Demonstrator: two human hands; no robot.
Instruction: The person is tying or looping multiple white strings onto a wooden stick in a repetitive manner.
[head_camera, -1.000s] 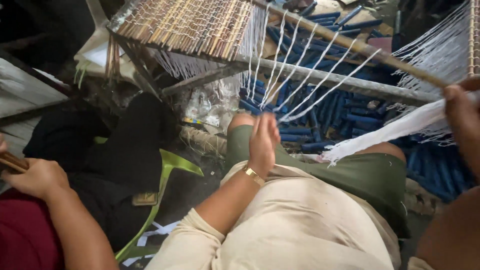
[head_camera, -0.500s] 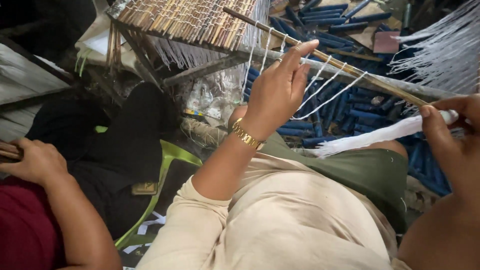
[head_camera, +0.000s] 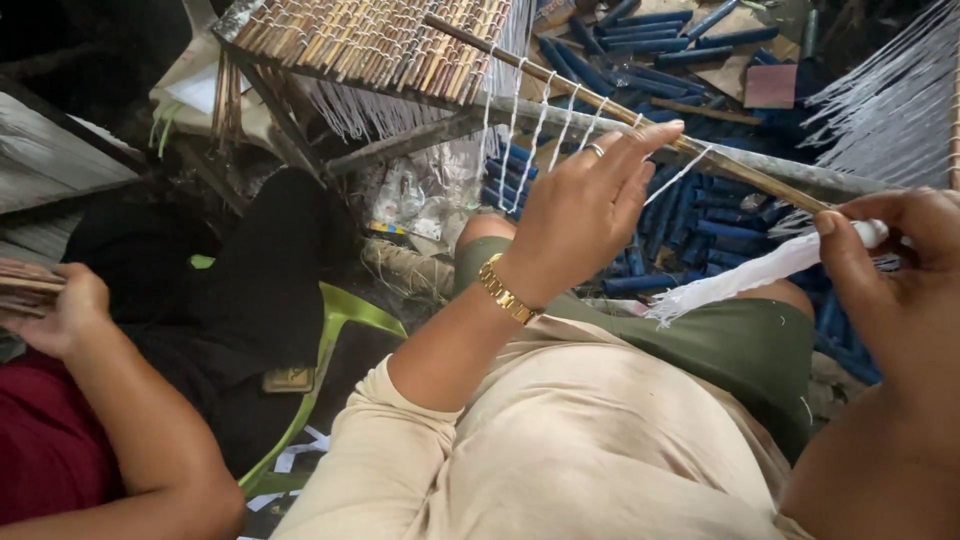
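My left hand (head_camera: 580, 215), with a gold watch at the wrist, reaches forward with fingers stretched out and lying on a long thin bamboo stick (head_camera: 740, 175). The stick runs slantwise across several hanging white strings (head_camera: 520, 130) below a woven bamboo mat (head_camera: 370, 40). My right hand (head_camera: 895, 270) is at the right edge, pinched around a thick bundle of white thread (head_camera: 740, 280) whose frayed end points left over my knee.
Another person's hand (head_camera: 65, 315) at the left holds a sheaf of bamboo sticks (head_camera: 25, 285). Many blue tubes (head_camera: 700, 215) lie on the ground under a grey frame bar (head_camera: 420, 135). A green plastic chair (head_camera: 340, 325) stands between us.
My left hand rose from my knee to the bamboo stick and slid slightly right along it. The stick has dropped toward the strings. My right hand came into view gripping the thread bundle.
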